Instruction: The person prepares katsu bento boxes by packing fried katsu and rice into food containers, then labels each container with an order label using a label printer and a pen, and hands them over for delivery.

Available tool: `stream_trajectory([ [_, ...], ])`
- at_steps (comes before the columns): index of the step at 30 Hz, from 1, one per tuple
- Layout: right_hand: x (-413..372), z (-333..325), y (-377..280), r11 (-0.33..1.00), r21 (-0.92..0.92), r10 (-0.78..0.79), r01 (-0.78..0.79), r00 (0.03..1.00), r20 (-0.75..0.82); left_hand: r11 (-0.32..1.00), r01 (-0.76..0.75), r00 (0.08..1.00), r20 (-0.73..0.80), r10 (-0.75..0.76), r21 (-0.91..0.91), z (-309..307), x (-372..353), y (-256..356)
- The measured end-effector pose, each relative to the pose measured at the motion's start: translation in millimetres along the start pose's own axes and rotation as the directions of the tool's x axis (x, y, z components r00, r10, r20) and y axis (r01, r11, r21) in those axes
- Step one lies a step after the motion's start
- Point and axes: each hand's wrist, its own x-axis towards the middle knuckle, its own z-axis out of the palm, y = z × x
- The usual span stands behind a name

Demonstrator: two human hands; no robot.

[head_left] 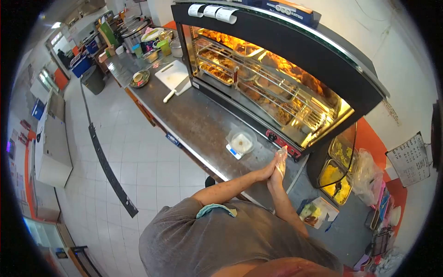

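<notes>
My left hand [266, 172] and my right hand [275, 183] are pressed against each other above the counter's edge, in front of the heated display case. A thin, whitish clear plastic glove [281, 162] covers fingers that stretch out toward the case. My left fingers appear closed on this plastic along my right hand; their tips are partly hidden. Just left of the hands, a clear plastic container [242, 142] sits on a small white kitchen scale [234, 152].
The display case [277, 46] holds trays of browned food. A knife [177, 89] lies across a white cutting board [171, 76]. Trays of yellow food [336, 180] and a plastic bag [369, 177] are at right. Pots [134, 28] stand at the far end.
</notes>
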Motion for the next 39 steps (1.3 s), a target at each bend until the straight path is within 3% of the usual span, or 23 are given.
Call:
stream_trajectory([
  [2, 9.7, 21.2, 10.7, 0.994, 0.033, 0.105, -0.103, 0.993, -0.046, 0.993, 0.114, 0.991, -0.061, -0.116, -0.030, -20.7, -7.2, 23.9],
  [3, 17.3, 28.1, 22.8, 0.996, 0.027, 0.083, -0.082, 0.995, -0.052, 0.998, -0.039, 0.999, -0.005, 0.039, 0.049, -42.3, -1.6, 18.9],
  [6, 16.7, 60.5, 36.9, 0.921, -0.035, 0.389, -0.388, 0.918, 0.080, 0.993, -0.059, 0.990, -0.136, 0.045, -0.100, -125.2, 18.8, -4.8],
  [7, 5.0, 89.3, 23.6, 0.854, -0.126, 0.516, -0.505, 0.853, 0.075, 0.999, -0.004, 0.979, -0.201, 0.012, 0.040, -153.4, 18.2, 24.3],
  [8, -1.0, 102.4, 42.0, 0.863, -0.127, 0.500, -0.490, 0.864, 0.064, 0.982, 0.061, 0.962, -0.272, -0.011, 0.176, -177.9, 17.0, 53.9],
  [9, -7.6, 108.6, 64.8, 0.929, -0.159, 0.357, -0.334, 0.921, 0.157, 0.904, 0.216, 0.969, -0.196, -0.152, 0.370, -197.2, 32.0, 51.3],
  [10, -4.1, 113.5, 75.4, 0.969, -0.181, 0.211, -0.168, 0.944, 0.255, 0.907, 0.201, 0.974, -0.177, -0.143, 0.370, -209.9, 49.8, 35.4],
  [12, 9.2, 130.0, 43.7, 0.946, -0.143, 0.307, -0.289, 0.943, 0.127, 0.436, -0.159, 0.986, 0.116, 0.123, 0.886, -224.9, 63.0, -4.9],
  [13, 12.2, 133.5, 31.7, 0.909, -0.076, 0.413, -0.411, 0.911, 0.012, 0.371, -0.022, 0.957, 0.127, -0.262, 0.928, -211.9, 48.6, 53.5],
  [14, 20.2, 128.2, 34.9, 0.906, 0.012, 0.422, -0.423, 0.901, -0.103, 0.369, -0.026, 0.952, 0.135, -0.274, 0.929, -216.7, 43.5, 46.0],
  [16, 31.1, 130.0, 19.6, 0.981, -0.008, 0.190, -0.196, 0.961, -0.200, -0.100, -0.236, 0.969, 0.226, -0.103, 0.967, -219.5, 29.7, 11.2],
  [17, 35.8, 126.3, 14.6, 0.979, -0.011, 0.198, -0.205, 0.957, -0.212, -0.121, -0.267, 0.963, 0.260, -0.067, 0.956, -223.3, 25.7, -2.7],
  [19, 37.8, 117.0, 6.1, 0.826, -0.551, -0.262, 0.119, 0.947, -0.188, -0.094, -0.281, 0.958, 0.273, -0.093, 0.955, -218.6, 12.1, 10.2],
  [20, 35.0, 115.1, 4.1, 0.824, -0.557, -0.249, 0.104, 0.949, -0.191, -0.084, -0.295, 0.952, 0.286, -0.106, 0.952, -214.2, 6.2, 28.5],
  [23, 29.2, 104.3, 6.5, 0.816, -0.567, -0.309, 0.116, 0.916, -0.257, 0.152, 0.016, 0.946, 0.035, -0.324, 0.988, -197.8, -5.0, 124.6],
  [24, 25.3, 104.0, 6.7, 0.815, -0.569, -0.303, 0.112, 0.918, -0.254, 0.153, -0.088, 0.996, 0.088, 0.011, 0.984, -209.2, 3.2, 138.5],
  [25, 20.4, 105.4, 7.0, 0.833, -0.551, -0.232, 0.047, 0.934, -0.270, 0.119, -0.181, 0.930, 0.131, 0.345, 0.976, -220.8, 12.1, 153.4],
  [26, 16.0, 107.0, 7.9, 0.847, -0.532, -0.157, -0.019, 0.946, -0.283, 0.255, -0.283, 0.726, 0.033, 0.687, 0.925, -219.7, 16.1, 191.4],
  [27, 12.8, 109.2, 10.2, 0.845, -0.534, -0.144, -0.025, 0.951, -0.273, 0.184, -0.223, 0.577, -0.023, 0.816, 0.957, -231.3, 31.5, 210.7],
  [28, 10.1, 111.3, 13.1, 0.846, -0.533, -0.115, -0.027, 0.966, -0.231, 0.111, -0.181, 0.467, -0.014, 0.884, 0.977, -245.1, 48.9, 225.7],
  [29, 7.4, 113.7, 16.6, 0.846, -0.532, -0.082, -0.031, 0.979, -0.187, 0.171, -0.148, 0.492, -0.077, 0.867, 0.974, -251.1, 54.0, 239.7],
  [34, 7.5, 122.2, 21.9, 0.789, -0.613, -0.014, 0.039, 0.999, 0.046, 0.008, -0.078, 0.473, 0.030, 0.881, 0.997, -271.1, 61.6, 262.7],
  [39, 4.0, 119.0, 18.0, 0.660, -0.740, -0.015, 0.133, 0.986, 0.164, 0.110, 0.012, 0.405, -0.106, 0.908, 0.994, -314.0, 54.0, 265.1],
])
